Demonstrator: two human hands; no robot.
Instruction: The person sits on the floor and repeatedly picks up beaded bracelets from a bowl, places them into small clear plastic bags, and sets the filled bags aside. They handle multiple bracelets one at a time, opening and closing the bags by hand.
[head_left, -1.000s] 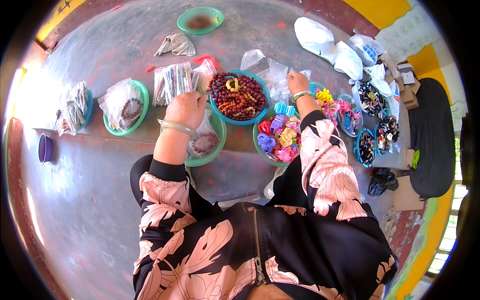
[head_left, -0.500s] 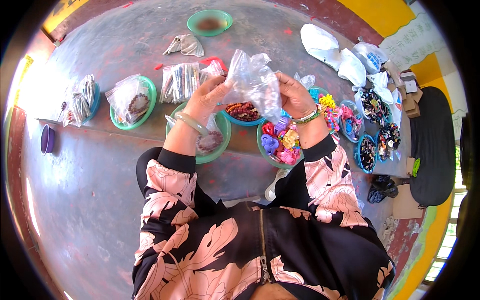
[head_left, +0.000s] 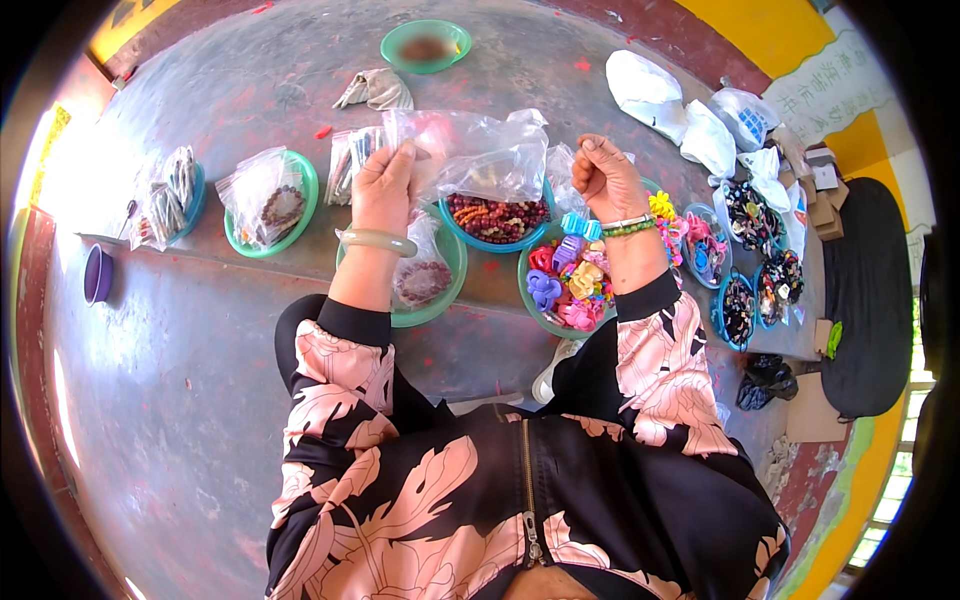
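My left hand (head_left: 383,190) and my right hand (head_left: 603,178) hold a clear plastic bag (head_left: 470,152) stretched between them above the bowls. The left hand pinches the bag's left edge; the right hand is closed around its right end. Under the bag sits a teal bowl of dark red and brown beads (head_left: 495,220). Below my right wrist is a green bowl of coloured plastic hair clips (head_left: 570,285). A green bowl holding a bagged bracelet (head_left: 425,280) lies under my left wrist, which wears a pale green bangle.
On the left stand a green bowl with bagged beads (head_left: 268,200) and a blue bowl with packets (head_left: 170,195). An empty-looking green bowl (head_left: 425,45) sits far back. Several small bowls of trinkets (head_left: 745,260) and white bags (head_left: 680,110) lie to the right. A purple cup (head_left: 97,273) stands far left.
Both hands left the bowls, picked up the clear bag and lifted it. Now they hold it spread wider and higher over the bead bowl.
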